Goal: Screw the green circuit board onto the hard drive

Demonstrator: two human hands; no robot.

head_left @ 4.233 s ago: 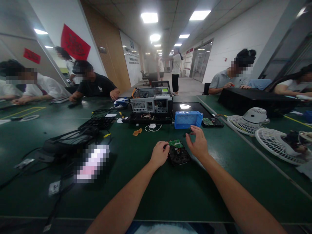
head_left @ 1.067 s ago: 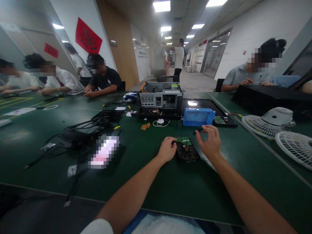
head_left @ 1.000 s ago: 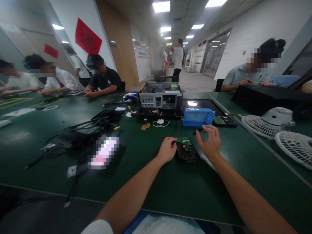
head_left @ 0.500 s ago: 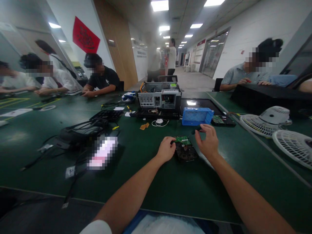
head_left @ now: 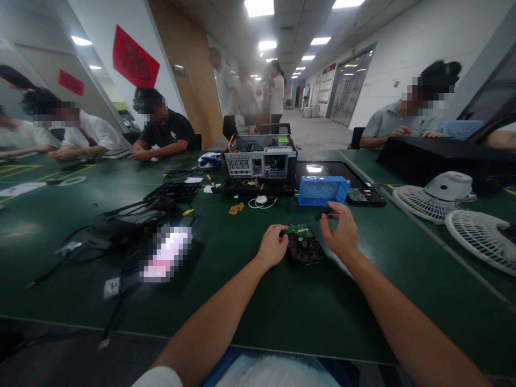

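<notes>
A black hard drive (head_left: 305, 251) with a green circuit board (head_left: 299, 231) at its far end lies flat on the table. The fingers of my left hand (head_left: 274, 244) are closed on its left edge. Beyond the drive's right far corner, my right hand (head_left: 342, 228) pinches a small dark screwdriver (head_left: 321, 215). Its thin shaft points left toward the green board; whether the tip touches is too small to tell. Just behind my right hand stands a blue plastic box (head_left: 323, 192) on its side, open toward me.
An opened computer case (head_left: 258, 161) stands farther back, with another circuit board (head_left: 365, 196) to its right. White fan grilles (head_left: 481, 236) lie at right. At left are a black headset (head_left: 116, 223), cables and a glowing blurred screen (head_left: 168, 252). Several people sit around the table.
The whole view has shifted slightly. The screwdriver has tilted, and its shaft now shows toward the board. My left hand stays on the hard drive.
</notes>
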